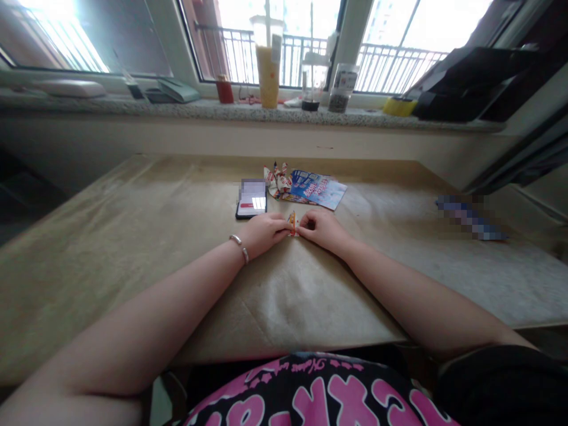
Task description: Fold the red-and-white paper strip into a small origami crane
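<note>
A small piece of folded printed paper (293, 223), orange, red and white, stands on the table between my hands. My left hand (265, 232) pinches its left side, fingers closed. From the right, my right hand (326, 229) grips it between thumb and bent fingers. The folds at the fingertips are too small to make out. Just beyond my left hand lies a phone (252, 199) with its screen lit. Behind the paper sit crumpled or folded white-and-red printed papers (278, 179) and a fanned stack of blue printed sheets (326, 190).
A blue flat item (473, 219), blurred, lies at the right of the cloth-covered table (133, 248). Along the windowsill (177, 110) stand a tall yellow-filled cup (268, 77), a red jar (224, 90), clear containers (344, 89) and a black bulky object (465, 83).
</note>
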Demonstrator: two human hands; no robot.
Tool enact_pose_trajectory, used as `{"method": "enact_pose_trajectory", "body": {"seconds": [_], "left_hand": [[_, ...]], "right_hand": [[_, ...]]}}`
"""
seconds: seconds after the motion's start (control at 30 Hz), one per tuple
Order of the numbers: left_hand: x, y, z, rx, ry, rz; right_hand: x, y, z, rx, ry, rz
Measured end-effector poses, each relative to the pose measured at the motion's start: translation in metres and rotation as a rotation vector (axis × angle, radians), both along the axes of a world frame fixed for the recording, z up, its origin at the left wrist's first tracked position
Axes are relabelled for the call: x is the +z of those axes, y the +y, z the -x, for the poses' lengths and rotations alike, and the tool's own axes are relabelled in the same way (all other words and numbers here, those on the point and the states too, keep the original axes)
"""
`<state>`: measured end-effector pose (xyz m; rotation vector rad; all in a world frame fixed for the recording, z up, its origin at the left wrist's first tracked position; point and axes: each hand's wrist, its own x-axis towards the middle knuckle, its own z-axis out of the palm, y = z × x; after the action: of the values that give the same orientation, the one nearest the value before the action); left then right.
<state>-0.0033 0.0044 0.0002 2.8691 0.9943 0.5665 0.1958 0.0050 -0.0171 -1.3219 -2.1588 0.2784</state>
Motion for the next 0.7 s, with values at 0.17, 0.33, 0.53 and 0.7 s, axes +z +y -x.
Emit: {"method": "enact_pose_trajectory", "body": {"seconds": [0.17,0.33,0.53,0.7], "left_hand": [[-0.0057,0.0019,0.0006,-0.011,-0.060,-0.023],[-0.0060,0.0022,-0.0010,-0.046,-0.073,-0.012],[-0.0011,0.0006,-0.0023,-0.030,-0.016,-0.008],[0.0014,-0.0029,-0.0030,0.003,0.055,-0.048]], "right_hand": [[-0.0011,-0.0010,0.0002,-0.010,0.008,-0.002],[-0.0002,-0.0038,0.0002,-0.013,0.017,-0.012],[0.0024,-0.0082,0.0006,-0.019,-0.007,-0.026],[0.0046,-0.0096,0.0003,-0.008,-0.053,-0.048]]}}
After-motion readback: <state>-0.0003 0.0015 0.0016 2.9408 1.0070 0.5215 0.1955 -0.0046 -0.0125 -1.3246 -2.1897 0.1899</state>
